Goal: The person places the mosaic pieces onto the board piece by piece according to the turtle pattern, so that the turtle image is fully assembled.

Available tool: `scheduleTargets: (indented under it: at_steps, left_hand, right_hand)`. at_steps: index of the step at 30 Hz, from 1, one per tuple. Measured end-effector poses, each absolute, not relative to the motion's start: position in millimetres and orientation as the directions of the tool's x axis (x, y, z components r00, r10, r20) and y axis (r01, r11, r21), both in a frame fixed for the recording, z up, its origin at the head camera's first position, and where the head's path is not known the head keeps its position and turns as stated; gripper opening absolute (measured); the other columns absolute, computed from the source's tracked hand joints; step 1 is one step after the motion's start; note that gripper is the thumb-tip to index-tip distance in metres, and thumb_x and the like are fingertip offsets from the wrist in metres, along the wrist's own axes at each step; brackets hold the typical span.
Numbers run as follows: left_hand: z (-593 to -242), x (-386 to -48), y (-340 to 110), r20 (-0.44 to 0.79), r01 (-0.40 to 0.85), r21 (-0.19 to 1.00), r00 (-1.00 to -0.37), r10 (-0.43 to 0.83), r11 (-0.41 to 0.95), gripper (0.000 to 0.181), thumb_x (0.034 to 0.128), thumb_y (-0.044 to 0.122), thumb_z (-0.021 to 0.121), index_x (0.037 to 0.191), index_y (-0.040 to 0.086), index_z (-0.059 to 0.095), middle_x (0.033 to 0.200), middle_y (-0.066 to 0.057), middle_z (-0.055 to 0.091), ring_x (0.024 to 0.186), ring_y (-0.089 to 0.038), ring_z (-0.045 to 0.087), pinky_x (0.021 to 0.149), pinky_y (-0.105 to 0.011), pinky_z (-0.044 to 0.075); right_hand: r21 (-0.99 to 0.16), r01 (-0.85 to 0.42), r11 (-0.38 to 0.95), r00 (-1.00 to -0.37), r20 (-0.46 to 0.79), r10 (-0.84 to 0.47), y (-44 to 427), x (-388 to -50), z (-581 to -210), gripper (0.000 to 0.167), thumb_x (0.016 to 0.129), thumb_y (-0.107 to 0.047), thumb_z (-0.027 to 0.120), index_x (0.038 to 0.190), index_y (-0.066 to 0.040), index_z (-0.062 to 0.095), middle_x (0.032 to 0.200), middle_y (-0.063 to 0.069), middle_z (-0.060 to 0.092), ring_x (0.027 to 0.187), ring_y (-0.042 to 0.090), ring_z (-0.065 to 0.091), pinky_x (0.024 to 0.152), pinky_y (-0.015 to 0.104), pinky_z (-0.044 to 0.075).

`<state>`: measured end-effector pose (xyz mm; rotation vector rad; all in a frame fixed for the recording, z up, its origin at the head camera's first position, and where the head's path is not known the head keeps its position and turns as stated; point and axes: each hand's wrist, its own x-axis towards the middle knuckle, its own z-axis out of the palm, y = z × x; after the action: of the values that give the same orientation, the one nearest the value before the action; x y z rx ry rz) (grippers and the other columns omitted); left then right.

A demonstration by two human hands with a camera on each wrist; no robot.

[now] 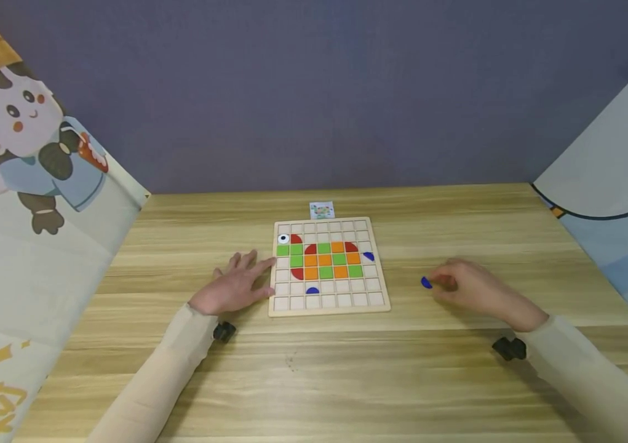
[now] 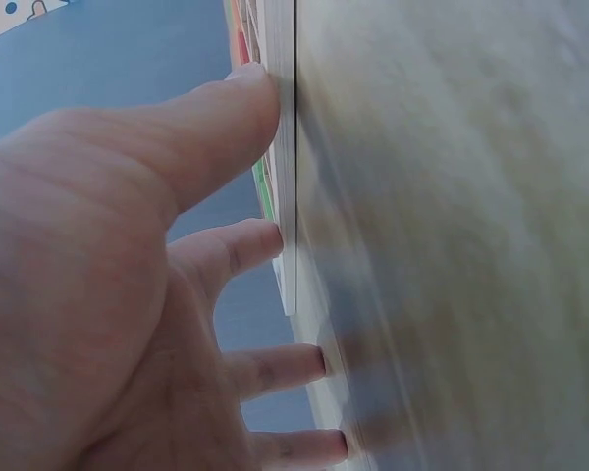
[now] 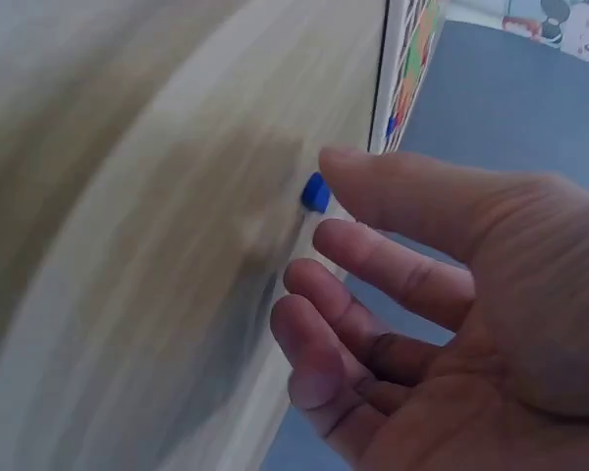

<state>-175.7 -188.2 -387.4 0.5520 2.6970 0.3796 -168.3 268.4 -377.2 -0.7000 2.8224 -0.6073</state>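
Observation:
A light wooden grid board (image 1: 291,311) lies on the table with red, orange and green tiles set in its cells, forming a creature with a white eye tile (image 1: 283,239). Beside the board's left edge, the left hand (image 1: 236,286) rests with fingers spread; thumb (image 2: 245,103) and index finger touch the edge. To the right of the board, the right hand (image 1: 471,292) pinches a small blue half-round piece (image 1: 426,282) at the tips of thumb and index finger. Its other fingers (image 3: 319,294) curl loosely. Two more blue half-rounds lie on the board, one low (image 1: 312,290), one at right (image 1: 368,256).
A small picture card (image 1: 321,210) lies just behind the board. The wooden table (image 1: 347,381) ends at a dark blue-grey panel (image 1: 336,98) at the back. Walls with cartoon figures stand on both sides. Each wrist carries a small black camera.

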Motion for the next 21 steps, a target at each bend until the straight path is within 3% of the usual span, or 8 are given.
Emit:
scheduleTargets:
  at_steps: [14, 21]
  left_hand:
    - [-388.5, -175.8, -188.6, -0.289, 0.324, 0.336, -0.858, 0.425, 0.884, 0.068, 0.0948, 0.052, 0.047, 0.152, 0.026, 0.02, 0.154, -0.023, 0.005, 0.134, -0.055, 0.004, 0.089, -0.079, 0.013]
    - [-388.7, -175.9, -188.1, -0.286, 0.324, 0.331, -0.86, 0.422, 0.886, 0.068, 0.0948, 0.051, 0.047, 0.152, 0.026, 0.02, 0.154, -0.023, 0.006, 0.134, -0.055, 0.004, 0.089, -0.079, 0.013]
  right_hand:
    - [-0.484, -0.389, 0.784, -0.884, -0.045, -0.466, 254.7, -174.3, -394.2, 0.009, 0.082, -0.011, 0.074, 0.09, -0.011, 0.07, 0.074, -0.009, 0.056, 0.068, 0.009, 0.052, 0.06, 0.027, 0.046]
    - [-0.487, -0.42, 0.766, -0.874, -0.012, -0.487, 244.1, -177.1, -398.1, 0.01, 0.081, -0.011, 0.075, 0.089, -0.012, 0.07, 0.075, -0.01, 0.056, 0.068, 0.008, 0.052, 0.06, 0.026, 0.047]
